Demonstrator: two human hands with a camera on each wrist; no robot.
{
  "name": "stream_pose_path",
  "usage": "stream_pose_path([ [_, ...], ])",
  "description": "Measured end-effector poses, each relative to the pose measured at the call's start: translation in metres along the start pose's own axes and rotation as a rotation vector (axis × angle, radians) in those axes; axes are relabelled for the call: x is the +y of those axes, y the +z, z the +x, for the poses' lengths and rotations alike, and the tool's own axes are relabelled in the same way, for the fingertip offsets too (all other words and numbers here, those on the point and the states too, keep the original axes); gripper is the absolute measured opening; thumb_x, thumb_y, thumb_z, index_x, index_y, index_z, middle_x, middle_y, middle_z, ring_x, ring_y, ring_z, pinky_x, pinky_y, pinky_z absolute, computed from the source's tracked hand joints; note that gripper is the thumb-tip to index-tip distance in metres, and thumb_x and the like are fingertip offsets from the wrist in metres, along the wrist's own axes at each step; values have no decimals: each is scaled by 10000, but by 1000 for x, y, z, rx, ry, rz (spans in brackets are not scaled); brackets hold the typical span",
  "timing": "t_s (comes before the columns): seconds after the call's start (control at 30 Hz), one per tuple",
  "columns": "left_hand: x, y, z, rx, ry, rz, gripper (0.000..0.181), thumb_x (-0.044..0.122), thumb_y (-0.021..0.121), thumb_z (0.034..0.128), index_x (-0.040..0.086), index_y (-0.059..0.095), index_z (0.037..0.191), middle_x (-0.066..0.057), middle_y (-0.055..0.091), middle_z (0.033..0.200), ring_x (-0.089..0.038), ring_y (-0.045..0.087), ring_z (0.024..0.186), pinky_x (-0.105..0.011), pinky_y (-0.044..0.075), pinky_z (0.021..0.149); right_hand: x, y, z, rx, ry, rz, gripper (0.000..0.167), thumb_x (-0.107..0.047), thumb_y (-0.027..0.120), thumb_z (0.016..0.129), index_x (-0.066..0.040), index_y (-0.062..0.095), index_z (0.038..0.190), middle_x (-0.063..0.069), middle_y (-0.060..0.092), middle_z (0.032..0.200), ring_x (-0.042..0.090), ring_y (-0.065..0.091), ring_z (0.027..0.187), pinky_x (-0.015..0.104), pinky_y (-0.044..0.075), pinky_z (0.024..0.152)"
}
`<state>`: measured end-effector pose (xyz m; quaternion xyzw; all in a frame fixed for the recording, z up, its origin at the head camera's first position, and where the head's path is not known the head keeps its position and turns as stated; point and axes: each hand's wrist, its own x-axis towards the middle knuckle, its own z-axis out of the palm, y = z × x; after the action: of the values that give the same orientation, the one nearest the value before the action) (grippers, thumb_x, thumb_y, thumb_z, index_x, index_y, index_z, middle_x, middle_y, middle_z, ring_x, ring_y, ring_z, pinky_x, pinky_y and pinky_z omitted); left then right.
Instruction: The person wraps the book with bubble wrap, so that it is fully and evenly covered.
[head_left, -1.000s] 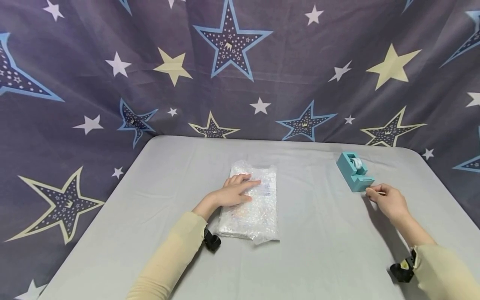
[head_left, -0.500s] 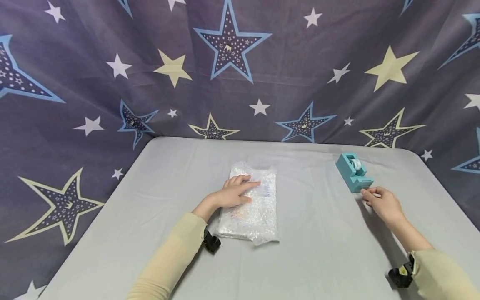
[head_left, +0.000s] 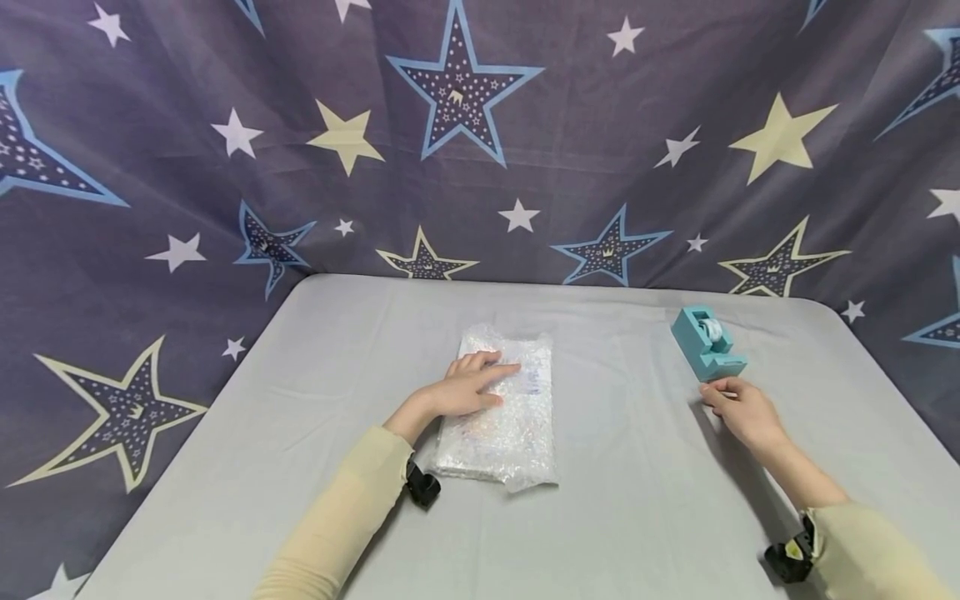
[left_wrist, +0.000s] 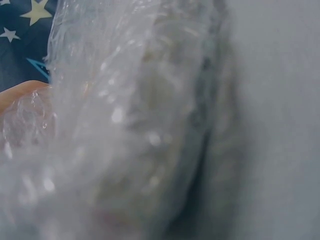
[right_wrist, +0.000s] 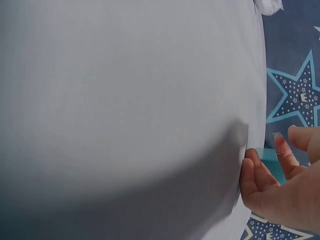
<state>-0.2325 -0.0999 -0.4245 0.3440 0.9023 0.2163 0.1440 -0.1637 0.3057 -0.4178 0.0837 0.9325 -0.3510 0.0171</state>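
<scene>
My left hand (head_left: 467, 387) rests with spread fingers on a flat, rectangular package in bubble wrap (head_left: 517, 442). In the left wrist view, the crinkled bubble wrap (left_wrist: 115, 115) fills much of the picture, with only a bit of the hand at the left edge. My right hand (head_left: 742, 412) is beside the front end of a teal tape dispenser (head_left: 701, 346) with a white roll in it. The right wrist view shows a small piece of clear tape (right_wrist: 278, 142) at the index fingertip, close to the thumb. Behind the fingers, part of the dispenser (right_wrist: 270, 157) shows.
A pale grey cloth (head_left: 615, 500) covers the table. At the back and sides hangs a dark curtain (head_left: 555, 108) with printed stars. The dispenser stands towards the back right, the package near the middle.
My right hand has moved left, passing in front of the dispenser's end. The left hand and the package have stayed in place.
</scene>
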Motion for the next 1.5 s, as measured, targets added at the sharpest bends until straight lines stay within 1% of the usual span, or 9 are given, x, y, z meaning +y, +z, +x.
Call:
stream_pose_path([
  [0.13,0,0,0,4,5,1,561,306,508,913,241,298,1429,-141,169,1486,-299,156,1331,-512,130,1056,-3,2,0,5,-8,-2,442,-357,441,935,56,554,1042,223,642,1016,69,558,731,255,418,645],
  [0.3,0,-1,0,10,8,6,560,303,513,910,237,305,1426,-143,175,1483,-300,162,1328,-511,131,1057,-4,4,1,16,-35,6,422,-350,500,912,54,577,1008,228,629,1021,19,535,725,236,425,648],
  [0.43,1,-2,0,8,1,5,559,298,515,910,239,306,1425,-141,175,1483,-298,162,1330,-506,127,1061,-9,8,2,21,-63,6,372,-318,538,895,42,588,974,228,620,1023,12,532,720,227,425,657],
  [0.6,1,-1,-1,10,3,-11,553,288,517,911,234,314,1422,-148,179,1483,-308,168,1329,-512,137,1054,-16,15,2,4,-88,6,347,-299,546,891,37,593,966,209,626,994,61,551,761,251,439,675],
  [0.8,1,0,-2,5,5,-12,554,287,514,912,229,311,1424,-149,176,1484,-309,161,1331,-514,127,1059,-27,24,4,-23,-111,19,332,-294,550,891,24,593,975,173,636,950,90,562,753,256,434,653],
  [1.03,1,-1,-2,7,6,-19,552,285,512,913,223,313,1424,-152,176,1482,-315,151,1336,-522,120,1058,-40,34,9,-50,-142,28,297,-275,551,894,15,596,944,130,630,905,138,545,772,269,421,658],
  [1.23,2,-1,-1,11,10,-20,554,281,520,908,222,319,1420,-151,179,1481,-310,161,1327,-518,137,1050,-47,41,12,-59,-158,29,257,-251,551,897,0,597,933,146,627,934,190,543,797,283,394,656],
  [1.43,0,0,-1,17,6,-1,553,282,514,907,236,314,1421,-140,184,1484,-302,145,1342,-518,130,1056,-53,47,12,-63,-168,53,260,-254,545,901,-1,597,934,151,625,958,238,558,872,311,407,712],
  [1.5,0,1,-1,19,5,2,553,279,514,907,236,314,1421,-139,186,1484,-303,143,1345,-519,126,1058,-55,50,13,-61,-173,62,253,-249,547,900,-2,596,927,141,625,938,235,554,860,315,405,715],
])
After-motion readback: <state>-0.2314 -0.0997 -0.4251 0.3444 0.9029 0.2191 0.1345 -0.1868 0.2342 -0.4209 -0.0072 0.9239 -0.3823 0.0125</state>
